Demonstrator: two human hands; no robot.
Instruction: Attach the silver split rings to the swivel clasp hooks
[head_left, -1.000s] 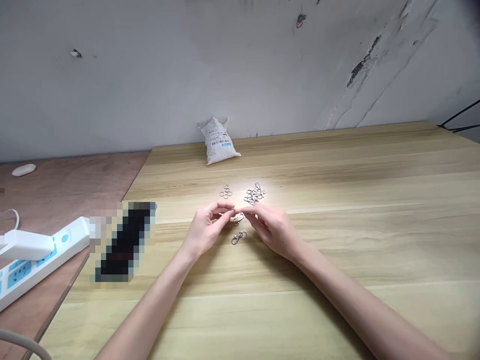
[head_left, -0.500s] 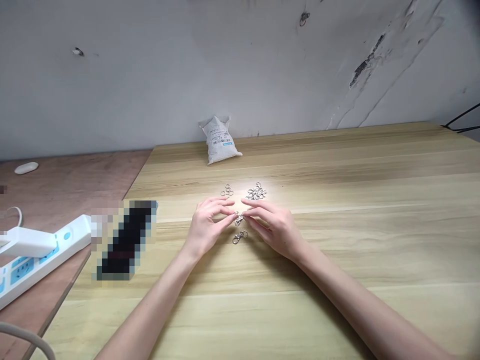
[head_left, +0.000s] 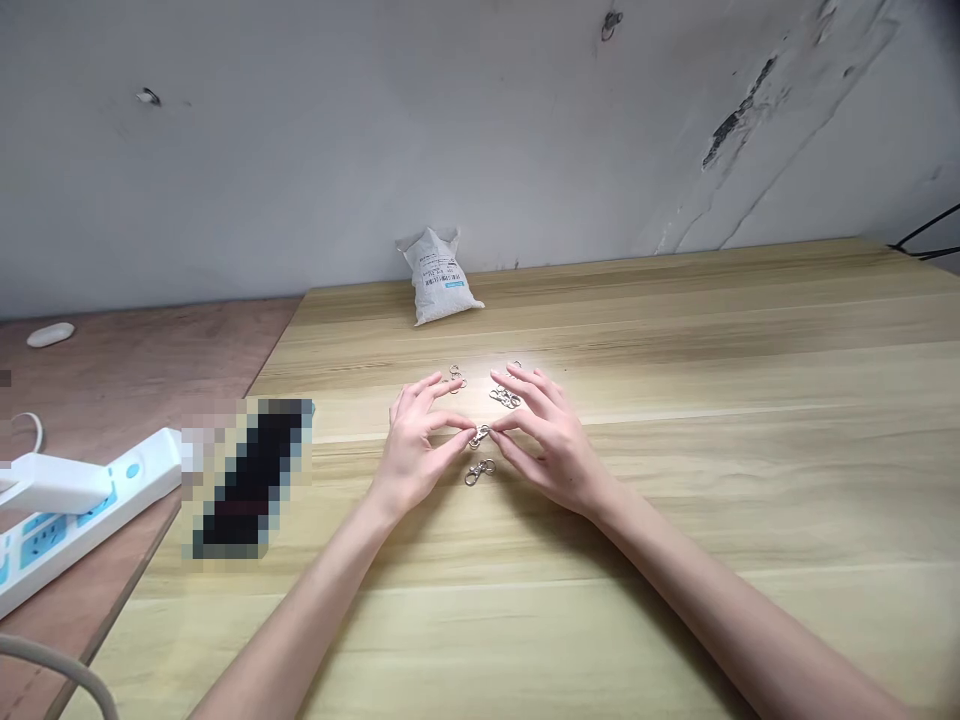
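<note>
Between my two hands is a small silver lobster clasp (head_left: 480, 436), close to the tabletop. My left hand (head_left: 421, 440) pinches its left end between thumb and index finger. From the other side, my right hand (head_left: 547, 430) pinches the right end, its other fingers raised and spread. Just below lies another clasp with a ring on it (head_left: 479, 471). Several loose split rings (head_left: 454, 372) rest beyond my left fingers, which partly cover them. A pile of clasps (head_left: 505, 397) sits behind my right fingers, mostly hidden by them.
A white labelled packet (head_left: 442, 285) stands at the back of the wooden table (head_left: 675, 400) near the wall. To the left are a pixelated dark phone-like object (head_left: 251, 480) and a white power strip (head_left: 90, 510) with a plug. A grey cable (head_left: 60, 660) curves at lower left.
The fingers of both hands have lifted and spread, and now cover more of the rings and the clasp pile. The pinched clasp has turned slightly between my fingertips.
</note>
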